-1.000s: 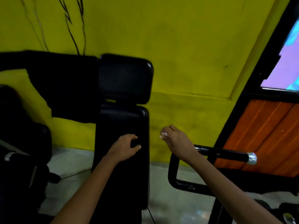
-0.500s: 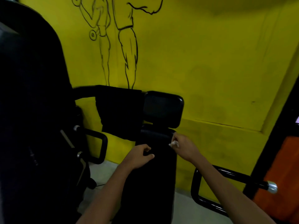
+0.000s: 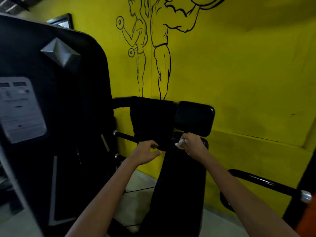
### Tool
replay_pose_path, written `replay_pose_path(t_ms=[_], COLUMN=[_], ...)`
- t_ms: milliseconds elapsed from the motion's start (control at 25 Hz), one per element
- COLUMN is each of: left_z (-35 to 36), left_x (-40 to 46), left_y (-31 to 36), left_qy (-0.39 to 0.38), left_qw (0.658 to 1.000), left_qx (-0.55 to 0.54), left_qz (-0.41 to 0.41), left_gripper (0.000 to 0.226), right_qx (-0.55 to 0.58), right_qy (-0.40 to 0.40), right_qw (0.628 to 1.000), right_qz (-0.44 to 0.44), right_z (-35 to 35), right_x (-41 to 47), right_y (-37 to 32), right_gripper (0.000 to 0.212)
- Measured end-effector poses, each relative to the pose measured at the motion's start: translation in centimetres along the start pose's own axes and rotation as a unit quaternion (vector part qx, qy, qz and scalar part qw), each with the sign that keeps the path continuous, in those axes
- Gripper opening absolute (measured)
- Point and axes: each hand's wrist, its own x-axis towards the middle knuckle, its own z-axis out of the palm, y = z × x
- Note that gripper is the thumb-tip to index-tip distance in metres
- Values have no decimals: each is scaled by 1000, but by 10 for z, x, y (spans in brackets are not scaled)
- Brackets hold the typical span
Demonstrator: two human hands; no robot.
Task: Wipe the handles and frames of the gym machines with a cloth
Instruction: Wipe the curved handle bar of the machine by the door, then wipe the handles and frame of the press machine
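Head view: left hand point(image 3: 147, 153) pinched the lower edge of a black cloth point(image 3: 152, 122) draped over the machine's frame bar point(image 3: 120, 100); right hand point(image 3: 191, 145) gripped a small white object point(image 3: 181, 143) beside the backrest point(image 3: 181, 185).

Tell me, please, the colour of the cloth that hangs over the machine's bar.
Black, in the head view: the cloth hangs beside the headrest pad.

My left hand point(image 3: 146, 153) is pinching the lower edge of a black cloth point(image 3: 152, 122) that is hanging over the machine's bar point(image 3: 120, 101). My right hand point(image 3: 191, 145) is curling its grip around something small and white point(image 3: 181, 143), just below the headrest pad point(image 3: 195, 118). Both are hovering over the black seat back point(image 3: 181, 185), with the yellow wall point(image 3: 239, 74) behind.
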Motion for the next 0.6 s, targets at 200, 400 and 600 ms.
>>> replay_pose_path(t_ms=[200,400,600], left_z=[-25,-58,-119], left_x=[-66,-144,-227], left_y=[1,6,2], left_qy=[37,90,130], left_qw=[998,989,975], left_qx=[28,66,54], left_qz=[-37,-102,-173], left_gripper=[43,39,38], right_qx=[-24,-30,73], right_qy=[23,60,35], right_qw=[999,997,992], right_qz=[-24,-48,-97], right_z=[19,46,92], right_x=[-36,-65,-63], right_y=[-46,-96,-157], right_gripper=[22,20,13])
